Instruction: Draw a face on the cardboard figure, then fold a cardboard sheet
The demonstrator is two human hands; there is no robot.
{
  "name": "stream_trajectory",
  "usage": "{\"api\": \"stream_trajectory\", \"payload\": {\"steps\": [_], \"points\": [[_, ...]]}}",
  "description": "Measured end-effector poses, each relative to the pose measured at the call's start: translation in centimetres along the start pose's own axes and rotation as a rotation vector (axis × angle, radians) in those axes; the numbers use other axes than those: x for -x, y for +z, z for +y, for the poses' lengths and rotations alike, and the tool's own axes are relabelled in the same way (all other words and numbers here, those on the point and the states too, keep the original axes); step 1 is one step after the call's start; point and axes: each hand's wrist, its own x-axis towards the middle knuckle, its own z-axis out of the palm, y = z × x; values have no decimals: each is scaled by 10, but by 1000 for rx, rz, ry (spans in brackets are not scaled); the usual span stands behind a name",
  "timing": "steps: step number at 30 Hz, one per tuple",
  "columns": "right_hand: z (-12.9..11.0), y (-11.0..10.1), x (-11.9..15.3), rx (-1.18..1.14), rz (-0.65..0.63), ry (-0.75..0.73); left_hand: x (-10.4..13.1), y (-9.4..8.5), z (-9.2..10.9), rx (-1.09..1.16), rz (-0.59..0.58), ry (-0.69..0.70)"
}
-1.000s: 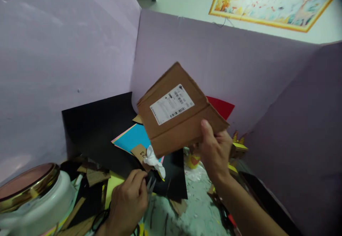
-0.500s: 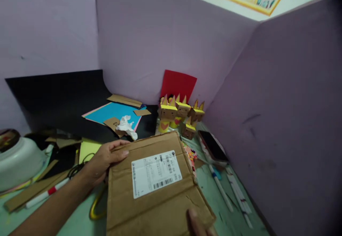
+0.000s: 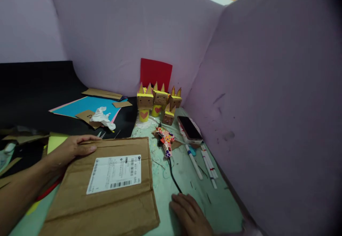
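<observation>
My left hand point(image 3: 72, 152) grips the upper left edge of a flat brown cardboard piece point(image 3: 112, 207), thumb on top. A white shipping label point(image 3: 116, 173) with barcodes is stuck on the cardboard. My right hand point(image 3: 189, 213) is apart from the cardboard, low over the green table, fingers together and loosely extended, with nothing seen in it. Its fingertips are at the black cord point(image 3: 173, 175) of a floral-patterned glue gun point(image 3: 166, 141); whether they touch it I cannot tell. A red scissors handle point(image 3: 49, 189) shows partly beneath my left forearm.
Several cardboard figures with yellow horns point(image 3: 145, 102) stand at the back before a red sheet point(image 3: 156, 72). A phone point(image 3: 190, 127) and several white markers point(image 3: 195, 163) lie right. Blue paper point(image 3: 80, 107) and crumpled tissue point(image 3: 101, 116) lie on black sheeting. Purple walls point(image 3: 253, 86) enclose the table.
My right hand has let go of the cardboard's lower right part and moved onto the table beside it. The view has turned right, uncovering the glue gun and its cord.
</observation>
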Motion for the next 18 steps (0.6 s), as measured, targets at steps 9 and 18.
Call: {"api": "stream_trajectory", "payload": {"steps": [9,18], "points": [[71,-25,-23,225,-77,13,2,4,0,79,-45,-32],[36,-43,-95,273,-229,398,-5,8,-11,91,-157,-95]]}}
